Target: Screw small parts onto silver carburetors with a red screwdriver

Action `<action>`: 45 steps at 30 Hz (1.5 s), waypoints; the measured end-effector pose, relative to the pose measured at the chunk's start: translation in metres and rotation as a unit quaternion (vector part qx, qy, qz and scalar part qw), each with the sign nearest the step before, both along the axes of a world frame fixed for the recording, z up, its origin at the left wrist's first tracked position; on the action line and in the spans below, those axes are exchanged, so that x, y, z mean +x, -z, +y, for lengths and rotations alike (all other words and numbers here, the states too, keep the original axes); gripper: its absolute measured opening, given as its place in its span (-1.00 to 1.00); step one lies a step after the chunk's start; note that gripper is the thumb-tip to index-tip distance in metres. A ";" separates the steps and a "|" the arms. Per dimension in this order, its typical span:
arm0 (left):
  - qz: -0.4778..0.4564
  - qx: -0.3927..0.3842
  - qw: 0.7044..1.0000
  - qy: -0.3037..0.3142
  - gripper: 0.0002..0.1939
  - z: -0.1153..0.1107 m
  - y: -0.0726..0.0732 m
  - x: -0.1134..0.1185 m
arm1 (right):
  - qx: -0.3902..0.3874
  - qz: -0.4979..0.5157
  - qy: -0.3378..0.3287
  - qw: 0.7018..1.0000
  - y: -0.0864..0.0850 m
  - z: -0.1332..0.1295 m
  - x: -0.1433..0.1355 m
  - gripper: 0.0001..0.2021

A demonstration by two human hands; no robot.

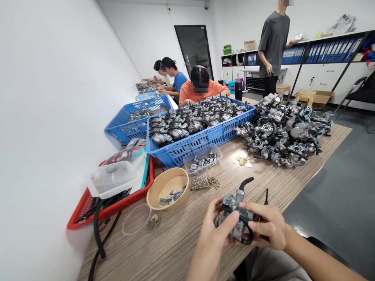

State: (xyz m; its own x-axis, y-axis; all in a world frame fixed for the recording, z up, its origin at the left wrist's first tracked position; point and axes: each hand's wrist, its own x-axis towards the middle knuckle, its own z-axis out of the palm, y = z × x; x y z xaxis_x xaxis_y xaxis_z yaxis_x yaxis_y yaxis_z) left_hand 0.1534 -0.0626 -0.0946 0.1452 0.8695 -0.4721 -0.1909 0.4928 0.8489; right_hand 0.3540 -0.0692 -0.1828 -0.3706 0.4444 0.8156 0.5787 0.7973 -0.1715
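A metal carburetor point(239, 198) with a short black hose on top is held just above the front of the table. My left hand point(213, 234) grips it from the left, with the thumb across its front. From the right, my right hand point(271, 225) closes on the same carburetor, its fingers against the body and a lower black hose. A thin dark shaft point(266, 196) rises behind my right hand, with a bit of red below; what it belongs to is mostly hidden. Beyond my hands lie small brass screws point(213, 181) spilling from a clear cup point(199, 182).
A blue crate point(202, 142) full of carburetors stands ahead, a heap of carburetors point(288, 132) to the right. Brass discs point(242, 160), a parts box point(203, 159), a tan bowl point(175, 177) and a red basket point(114, 208) surround the work spot. Several people are beyond.
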 end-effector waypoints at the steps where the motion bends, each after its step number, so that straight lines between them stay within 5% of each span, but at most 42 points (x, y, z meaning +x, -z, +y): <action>1: -0.001 0.000 1.000 -0.003 -0.22 0.000 0.001 -0.001 | 0.011 0.007 -0.006 1.000 -0.001 0.001 -0.001 -0.66; 12: -0.042 -0.052 0.998 -0.001 -0.19 0.008 0.020 -0.006 | 0.055 -0.021 -0.058 0.997 -0.007 0.014 -0.006 -0.54; 19: 0.073 0.033 0.996 0.043 -0.28 0.024 0.035 -0.009 | 0.023 -0.110 -0.037 0.993 -0.029 0.007 0.013 -0.79; 26: 0.237 0.164 0.955 0.069 -0.45 0.032 0.034 0.000 | 0.021 -0.128 -0.036 0.991 -0.024 0.003 0.010 -0.90; 31: 0.175 0.204 0.959 0.092 -0.49 0.026 0.040 -0.015 | 0.020 -0.121 -0.032 0.992 -0.024 0.005 0.002 -0.87; 35: 0.112 0.210 0.964 0.120 -0.41 0.020 0.051 -0.032 | -0.051 -0.132 0.003 0.990 -0.033 0.007 -0.006 -0.78; 39: 0.159 0.213 0.955 0.127 -0.36 0.018 0.058 -0.032 | -0.109 -0.150 0.060 0.981 -0.040 0.010 -0.016 -0.64; 45: 0.227 0.198 0.949 0.095 -0.28 0.023 0.053 -0.020 | -0.089 -0.175 0.082 0.977 -0.039 0.010 -0.021 -0.66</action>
